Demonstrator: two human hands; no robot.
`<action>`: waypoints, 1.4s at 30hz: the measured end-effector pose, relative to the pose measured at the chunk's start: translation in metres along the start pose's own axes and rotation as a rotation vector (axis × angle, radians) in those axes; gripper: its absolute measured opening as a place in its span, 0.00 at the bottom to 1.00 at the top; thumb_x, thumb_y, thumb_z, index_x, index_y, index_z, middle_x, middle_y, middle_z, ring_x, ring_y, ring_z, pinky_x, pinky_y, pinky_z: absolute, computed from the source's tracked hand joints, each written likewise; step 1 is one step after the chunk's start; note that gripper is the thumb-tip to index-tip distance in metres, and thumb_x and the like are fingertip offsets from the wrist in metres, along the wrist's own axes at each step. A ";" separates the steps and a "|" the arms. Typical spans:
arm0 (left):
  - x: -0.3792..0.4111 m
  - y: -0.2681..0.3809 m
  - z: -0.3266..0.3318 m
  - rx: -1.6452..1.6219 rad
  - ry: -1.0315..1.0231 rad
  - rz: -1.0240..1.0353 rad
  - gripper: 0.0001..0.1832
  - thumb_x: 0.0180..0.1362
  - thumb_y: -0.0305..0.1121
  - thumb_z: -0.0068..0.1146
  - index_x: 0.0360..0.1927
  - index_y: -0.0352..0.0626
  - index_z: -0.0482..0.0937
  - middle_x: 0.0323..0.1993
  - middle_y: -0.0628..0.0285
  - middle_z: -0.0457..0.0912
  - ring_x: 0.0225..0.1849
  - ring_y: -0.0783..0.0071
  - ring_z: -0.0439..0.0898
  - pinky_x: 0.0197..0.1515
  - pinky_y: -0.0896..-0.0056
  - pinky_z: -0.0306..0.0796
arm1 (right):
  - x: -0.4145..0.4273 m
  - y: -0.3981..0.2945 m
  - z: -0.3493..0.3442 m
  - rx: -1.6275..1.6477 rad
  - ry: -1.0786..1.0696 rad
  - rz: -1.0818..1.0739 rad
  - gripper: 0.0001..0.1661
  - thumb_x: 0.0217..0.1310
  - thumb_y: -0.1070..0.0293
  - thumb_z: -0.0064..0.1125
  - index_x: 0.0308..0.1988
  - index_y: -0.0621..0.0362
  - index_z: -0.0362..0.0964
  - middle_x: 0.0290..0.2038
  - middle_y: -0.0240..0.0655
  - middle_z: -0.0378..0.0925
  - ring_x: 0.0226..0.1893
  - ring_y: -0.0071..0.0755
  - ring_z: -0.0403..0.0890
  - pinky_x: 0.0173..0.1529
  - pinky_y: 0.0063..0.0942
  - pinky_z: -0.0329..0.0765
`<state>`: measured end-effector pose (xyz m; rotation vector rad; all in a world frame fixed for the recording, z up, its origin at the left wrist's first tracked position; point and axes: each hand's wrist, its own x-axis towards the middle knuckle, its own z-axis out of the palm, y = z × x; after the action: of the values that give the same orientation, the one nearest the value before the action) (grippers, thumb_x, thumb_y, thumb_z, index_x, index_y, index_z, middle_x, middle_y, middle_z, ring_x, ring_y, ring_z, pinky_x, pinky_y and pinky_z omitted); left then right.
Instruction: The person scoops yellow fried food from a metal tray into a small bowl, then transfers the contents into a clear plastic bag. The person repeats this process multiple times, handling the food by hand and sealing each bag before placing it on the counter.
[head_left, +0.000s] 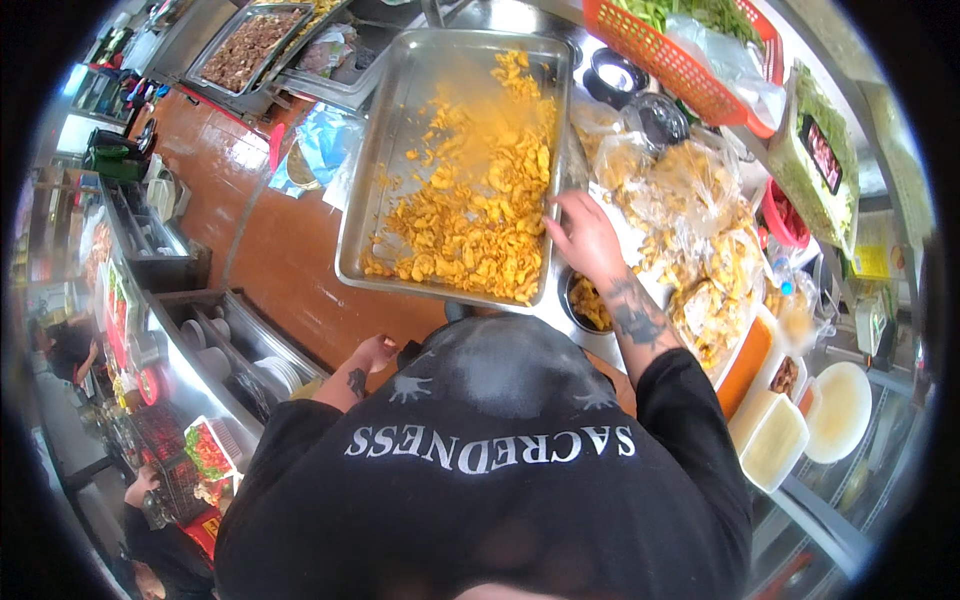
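A large rectangular steel tray (367, 180) lies in front of me, with small yellow-orange food pieces (465, 240) heaped mostly in its near and right parts. Steam or a blur hangs over its middle. My right hand (589, 234) is at the tray's right rim, thumb and forefinger at the edge; whether it grips the rim is not clear. My left hand (373, 354) hangs low beside my body, left of the tray's near end, fingers partly curled, with no object visible in it. A round bowl of the same kind of food (590, 304) stands under my right forearm.
Plastic bags of yellow food (694, 180) lie to the right, below a red basket of greens (660, 56). A phone (821, 154) rests at far right. Tubs (776, 442) stand near right. Plates in a counter (277, 375) are at left. Another person's hand (142, 484) shows lower left.
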<state>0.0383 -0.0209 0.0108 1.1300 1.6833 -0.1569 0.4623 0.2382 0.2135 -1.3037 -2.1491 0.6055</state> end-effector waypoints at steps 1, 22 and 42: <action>0.009 -0.020 0.007 -0.038 -0.004 0.007 0.17 0.62 0.38 0.61 0.51 0.41 0.78 0.43 0.54 0.85 0.49 0.62 0.83 0.51 0.66 0.74 | 0.027 -0.007 0.009 -0.043 0.027 0.007 0.20 0.63 0.60 0.63 0.52 0.57 0.76 0.50 0.44 0.79 0.50 0.50 0.81 0.55 0.40 0.79; 0.017 -0.122 0.074 0.127 -0.051 0.028 0.16 0.69 0.42 0.45 0.49 0.47 0.80 0.46 0.49 0.81 0.49 0.51 0.80 0.51 0.55 0.75 | 0.216 -0.039 0.095 -0.520 -0.472 0.337 0.39 0.63 0.52 0.62 0.70 0.43 0.61 0.71 0.57 0.56 0.66 0.61 0.69 0.69 0.41 0.70; -0.001 -0.024 -0.022 -0.057 0.059 -0.048 0.17 0.65 0.39 0.58 0.51 0.39 0.79 0.42 0.57 0.85 0.45 0.63 0.83 0.48 0.65 0.75 | 0.055 0.012 0.030 0.812 -0.137 0.468 0.15 0.66 0.73 0.61 0.52 0.57 0.74 0.42 0.32 0.79 0.40 0.24 0.81 0.40 0.22 0.78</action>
<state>0.0052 -0.0214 0.0115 1.0613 1.7575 -0.1068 0.4294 0.2904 0.1955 -1.2795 -1.3920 1.5866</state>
